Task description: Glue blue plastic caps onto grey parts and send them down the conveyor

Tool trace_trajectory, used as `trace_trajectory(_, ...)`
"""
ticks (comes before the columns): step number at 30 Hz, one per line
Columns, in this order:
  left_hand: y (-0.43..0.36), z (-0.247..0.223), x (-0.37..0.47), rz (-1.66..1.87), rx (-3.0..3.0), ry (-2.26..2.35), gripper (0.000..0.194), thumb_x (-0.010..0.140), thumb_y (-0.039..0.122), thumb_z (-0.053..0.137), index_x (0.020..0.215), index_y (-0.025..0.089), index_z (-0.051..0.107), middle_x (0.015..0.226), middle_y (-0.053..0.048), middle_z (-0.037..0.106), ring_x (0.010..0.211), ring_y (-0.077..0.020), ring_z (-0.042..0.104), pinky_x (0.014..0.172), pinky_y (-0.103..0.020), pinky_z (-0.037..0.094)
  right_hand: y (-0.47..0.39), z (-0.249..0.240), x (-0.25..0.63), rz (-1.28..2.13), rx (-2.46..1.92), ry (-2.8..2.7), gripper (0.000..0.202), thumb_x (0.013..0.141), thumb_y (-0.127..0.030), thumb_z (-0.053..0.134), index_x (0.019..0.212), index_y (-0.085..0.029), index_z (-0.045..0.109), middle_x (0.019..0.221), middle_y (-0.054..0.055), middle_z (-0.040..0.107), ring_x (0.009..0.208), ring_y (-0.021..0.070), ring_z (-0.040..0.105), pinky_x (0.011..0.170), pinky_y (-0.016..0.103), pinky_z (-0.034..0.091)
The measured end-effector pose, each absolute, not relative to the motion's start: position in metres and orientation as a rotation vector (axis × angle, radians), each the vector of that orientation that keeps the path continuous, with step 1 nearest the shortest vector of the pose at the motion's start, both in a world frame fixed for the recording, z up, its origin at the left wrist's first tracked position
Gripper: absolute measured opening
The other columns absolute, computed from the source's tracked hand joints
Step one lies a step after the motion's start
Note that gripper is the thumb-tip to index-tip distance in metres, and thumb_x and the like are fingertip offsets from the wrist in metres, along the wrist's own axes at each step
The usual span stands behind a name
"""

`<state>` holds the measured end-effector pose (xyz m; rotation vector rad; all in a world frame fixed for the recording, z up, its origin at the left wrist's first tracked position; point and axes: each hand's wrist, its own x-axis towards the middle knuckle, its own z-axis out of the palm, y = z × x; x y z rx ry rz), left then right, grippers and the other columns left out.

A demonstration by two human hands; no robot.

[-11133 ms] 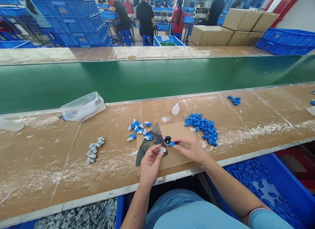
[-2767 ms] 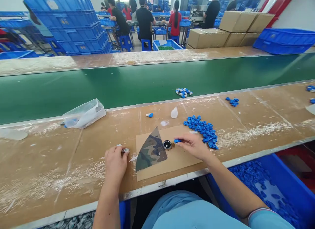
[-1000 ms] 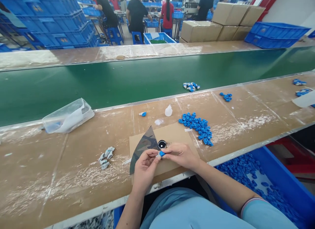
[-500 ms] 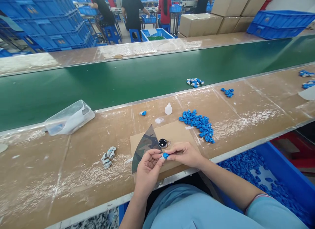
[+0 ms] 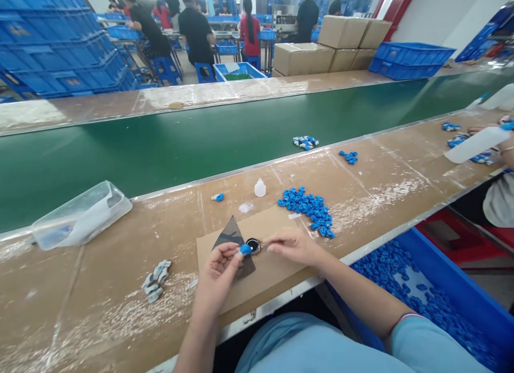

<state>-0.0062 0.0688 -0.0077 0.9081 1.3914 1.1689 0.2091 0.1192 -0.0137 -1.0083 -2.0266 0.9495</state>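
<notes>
My left hand [image 5: 220, 268] pinches a small blue part [image 5: 245, 249] between thumb and fingertips, over a dark camouflage-patterned sheet [image 5: 229, 234]. My right hand [image 5: 296, 246] is apart from that part, its fingertips beside a small round dish [image 5: 252, 245] with a black, shiny inside. Thumb and index finger come close together there; what they hold, if anything, is too small to make out. Under both hands lies a flat piece of cardboard [image 5: 273, 276]. A pile of blue parts [image 5: 308, 208] sits beyond my right hand.
Grey fabric pieces [image 5: 156, 281] and a clear plastic bin [image 5: 82, 215] lie to the left. A small white bottle [image 5: 260, 188] and a single blue-and-white part [image 5: 217, 197] stand farther back. Behind runs a green conveyor belt [image 5: 180, 143]. A co-worker's hand [image 5: 506, 143] shows at right.
My right hand has let go of the blue part and moved away beside the black dish. My left hand keeps the part. The camera view has shifted, and a co-worker now shows at right.
</notes>
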Motion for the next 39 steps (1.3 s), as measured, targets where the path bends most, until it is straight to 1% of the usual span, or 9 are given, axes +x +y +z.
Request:
trace_trajectory(5,0.129,-0.016,-0.033,1.354,0.878,1.618,0.04,0.055,0.038,0.077,0.082,0.016,0.058,0.073,-0.002,0.065,0.069,-0.0148,0.064,0.067,-0.029,0.054,0.161,-0.019,0.236,0.248,-1.651,-2.049,0.016,0.088,-0.02,0.057,0.095,-0.02,0.071,0.088,0.008,0.071,0.081,0.0197,0.066,0.074,0.03,0.051)
trace_trajectory(12,0.159,-0.026,-0.033,1.416,0.998,1.772,0.023,0.065,0.019,0.064,0.087,0.018,0.058,0.086,-0.006,0.067,0.08,-0.017,0.067,0.08,-0.035,0.053,0.173,-0.031,0.233,0.034,-1.805,-2.155,0.012,0.087,-0.02,0.058,0.091,-0.023,0.068,0.092,0.008,0.067,0.08,0.0212,0.066,0.063,0.028,0.049)
trace_trajectory(17,0.114,-0.029,-0.06,1.423,1.099,2.027,0.022,0.067,0.023,0.061,0.089,0.019,0.062,0.094,-0.009,0.066,0.091,-0.0247,0.062,0.091,-0.045,0.046,0.171,-0.037,0.236,0.036,-1.689,-2.258,0.015,0.085,-0.017,0.056,0.095,-0.023,0.066,0.09,0.007,0.068,0.081,0.0235,0.066,0.065,0.03,0.05)
trace_trajectory(20,0.086,-0.028,-0.088,1.244,1.327,2.361,0.02,0.071,0.024,0.056,0.089,0.018,0.063,0.101,-0.015,0.066,0.104,-0.0304,0.057,0.097,-0.05,0.037,0.171,-0.039,0.239,0.045,-1.636,-2.225,0.017,0.083,-0.018,0.057,0.097,-0.021,0.066,0.092,0.008,0.069,0.081,0.0243,0.067,0.066,0.032,0.052)
trace_trajectory(23,0.074,-0.029,-0.109,0.897,1.494,2.582,0.017,0.072,0.024,0.053,0.085,0.018,0.064,0.096,-0.016,0.068,0.098,-0.0327,0.058,0.092,-0.05,0.038,0.169,-0.038,0.24,0.136,-1.565,-2.162,0.015,0.084,-0.024,0.056,0.095,-0.02,0.066,0.09,0.009,0.069,0.074,0.023,0.067,0.064,0.033,0.054)
trace_trajectory(26,0.074,-0.032,-0.115,0.794,1.498,2.598,0.012,0.073,0.024,0.052,0.075,0.02,0.064,0.087,-0.015,0.068,0.09,-0.0331,0.058,0.084,-0.049,0.041,0.162,-0.034,0.236,0.372,-1.433,-2.075,0.015,0.084,-0.028,0.056,0.093,-0.021,0.065,0.079,0.005,0.07,0.065,0.0198,0.067,0.061,0.032,0.055)
trace_trajectory(32,0.08,-0.039,-0.115,0.832,1.518,2.55,0.017,0.075,0.018,0.047,0.074,0.022,0.064,0.083,-0.012,0.064,0.084,-0.0297,0.058,0.081,-0.046,0.042,0.14,-0.021,0.214,0.774,-1.061,-1.997,0.017,0.083,-0.032,0.061,0.092,-0.022,0.071,0.084,0.004,0.074,0.07,0.0168,0.069,0.065,0.028,0.058)
trace_trajectory(36,0.079,-0.032,-0.121,1.144,1.524,2.464,0.017,0.077,0.022,0.046,0.079,0.022,0.063,0.085,-0.011,0.062,0.094,-0.029,0.059,0.089,-0.046,0.044,0.13,-0.011,0.2,0.769,-0.948,-2.108,0.019,0.088,-0.026,0.056,0.099,-0.023,0.071,0.093,0.005,0.075,0.084,0.0174,0.069,0.075,0.029,0.057)
trace_trajectory(39,0.072,-0.019,-0.117,1.356,1.353,2.366,0.017,0.08,0.027,0.047,0.086,0.022,0.062,0.083,-0.008,0.063,0.095,-0.026,0.061,0.091,-0.044,0.046,0.128,-0.008,0.194,0.73,-0.923,-2.179,0.019,0.09,-0.024,0.055,0.101,-0.022,0.071,0.093,0.006,0.074,0.085,0.0177,0.069,0.077,0.03,0.056)
